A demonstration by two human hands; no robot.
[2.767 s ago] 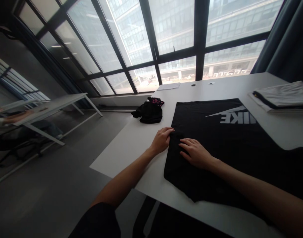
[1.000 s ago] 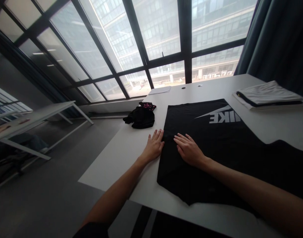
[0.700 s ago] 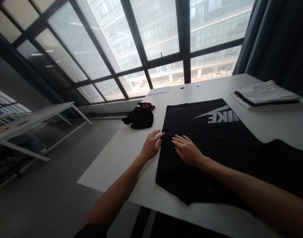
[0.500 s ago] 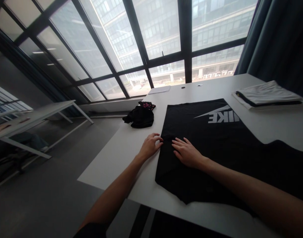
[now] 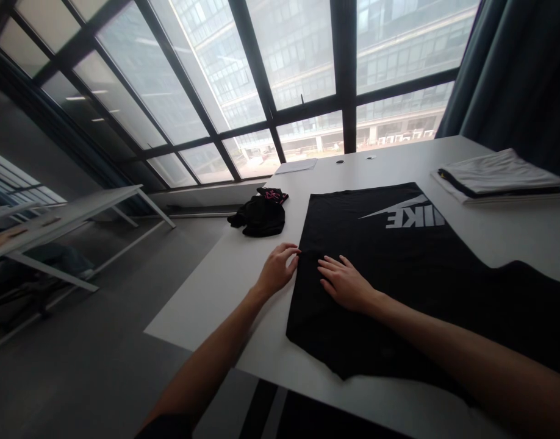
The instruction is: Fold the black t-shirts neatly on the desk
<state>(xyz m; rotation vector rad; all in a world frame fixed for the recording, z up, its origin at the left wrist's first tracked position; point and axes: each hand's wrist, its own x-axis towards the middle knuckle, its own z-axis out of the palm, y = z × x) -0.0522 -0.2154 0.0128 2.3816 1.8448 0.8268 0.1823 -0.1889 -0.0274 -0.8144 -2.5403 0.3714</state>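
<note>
So the black shirt [image 5: 371,286] is laid out on the white bench [image 5: 207,292], pretty much flat, with big grey lettering [image 5: 415,216] and a pointy grey shape near its far edge. Left hand [image 5: 276,269] is right at the shirt's left edge, fingers bent and the tips touching the fabric. Honestly can't tell if they're pinching it or just resting there. Right hand [image 5: 346,283] is palm down on top of the shirt, fingers open and a bit spread, just in from that same edge, not gripping anything.

Past the left hand there's a crumpled black cloth [image 5: 262,216] with pink markings, sitting apart from the shirt. Over on the right, well clear of both hands, is a folded pile of light fabric [image 5: 502,174] with a dark band along it. A thin pale sheet [image 5: 296,166] lies flat at the far end, by the windows [image 5: 302,55].
</note>
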